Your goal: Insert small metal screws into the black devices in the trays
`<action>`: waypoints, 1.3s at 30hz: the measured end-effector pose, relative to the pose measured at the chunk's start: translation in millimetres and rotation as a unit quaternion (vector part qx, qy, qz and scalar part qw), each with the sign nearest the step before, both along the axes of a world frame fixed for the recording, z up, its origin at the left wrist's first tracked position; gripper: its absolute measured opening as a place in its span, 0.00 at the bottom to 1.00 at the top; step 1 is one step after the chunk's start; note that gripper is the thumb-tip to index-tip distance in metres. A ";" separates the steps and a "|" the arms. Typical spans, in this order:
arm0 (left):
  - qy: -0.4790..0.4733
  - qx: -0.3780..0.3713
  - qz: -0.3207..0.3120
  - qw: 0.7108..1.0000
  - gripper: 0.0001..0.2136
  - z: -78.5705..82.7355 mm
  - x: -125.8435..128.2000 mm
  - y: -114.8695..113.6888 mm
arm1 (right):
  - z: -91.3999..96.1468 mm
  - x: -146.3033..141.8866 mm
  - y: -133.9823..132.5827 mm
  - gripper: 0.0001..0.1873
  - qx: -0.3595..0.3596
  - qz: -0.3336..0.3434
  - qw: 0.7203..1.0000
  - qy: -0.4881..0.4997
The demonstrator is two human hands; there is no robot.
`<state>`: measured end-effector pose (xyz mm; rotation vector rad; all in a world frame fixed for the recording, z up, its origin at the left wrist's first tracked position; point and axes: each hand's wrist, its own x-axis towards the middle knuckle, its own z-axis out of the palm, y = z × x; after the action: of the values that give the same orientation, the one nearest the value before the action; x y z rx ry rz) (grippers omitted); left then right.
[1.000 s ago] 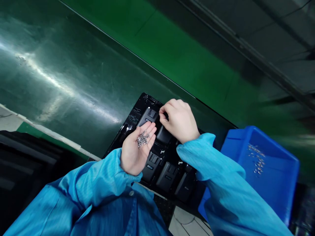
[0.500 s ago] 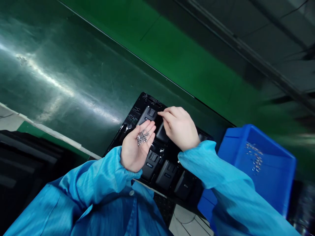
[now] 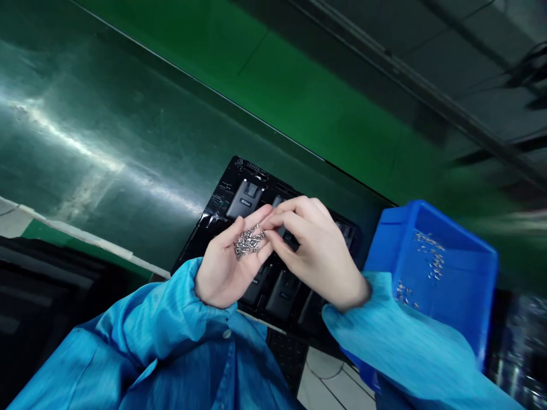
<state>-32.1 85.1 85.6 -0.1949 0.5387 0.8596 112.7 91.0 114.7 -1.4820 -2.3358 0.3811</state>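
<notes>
A green table [image 3: 171, 122] carries a black tray [image 3: 220, 196], a blue bin [image 3: 465, 296] right of it. Above the tray, the left hand [image 3: 228, 267] lies open, palm up; the right hand [image 3: 316, 245] curls in at its fingers. A "Riton" case [image 3: 245, 200] sits in the tray — small metal screws [image 3: 248, 242] heap in the left palm. Whether the right pinches one is unclear.

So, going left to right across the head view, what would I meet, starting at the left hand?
Left hand with small metal pieces in its palm → right hand → blue bin.
</notes>
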 end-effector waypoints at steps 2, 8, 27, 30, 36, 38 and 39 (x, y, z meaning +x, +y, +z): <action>-0.013 0.008 -0.007 1.000 0.20 1.6 1.3 -2.5 | 0.0 -0.2 -1.1 0.02 0.008 -0.011 1.000 -0.001; -0.028 0.020 -0.006 0.999 0.18 2.4 6.6 -7.5 | 2.1 1.3 -2.1 0.04 -0.008 -0.007 1.000 0.005; -0.026 0.030 -0.024 0.999 0.17 0.8 9.0 -9.7 | 5.4 5.1 -0.9 0.04 -0.010 0.021 0.999 -0.024; -0.008 0.002 -0.024 1.000 0.17 -4.5 10.4 -10.1 | 9.5 16.5 2.7 0.04 0.017 0.015 0.999 -0.033; 0.014 -0.026 -0.046 0.999 0.20 -13.3 18.6 -7.7 | -5.9 48.6 23.4 0.03 0.061 -0.044 0.996 -0.045; 0.026 -0.037 -0.046 0.998 0.20 -14.4 21.8 -6.2 | -18.8 56.4 32.6 0.03 0.066 -0.051 0.995 -0.059; 0.032 -0.043 -0.045 0.998 0.21 -14.7 23.2 -5.5 | -25.4 58.9 37.2 0.03 0.069 -0.050 0.994 -0.070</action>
<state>-8.8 79.6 70.9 -0.2203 0.6404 0.7575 171.6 128.2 89.3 -1.5966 -2.3280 0.0908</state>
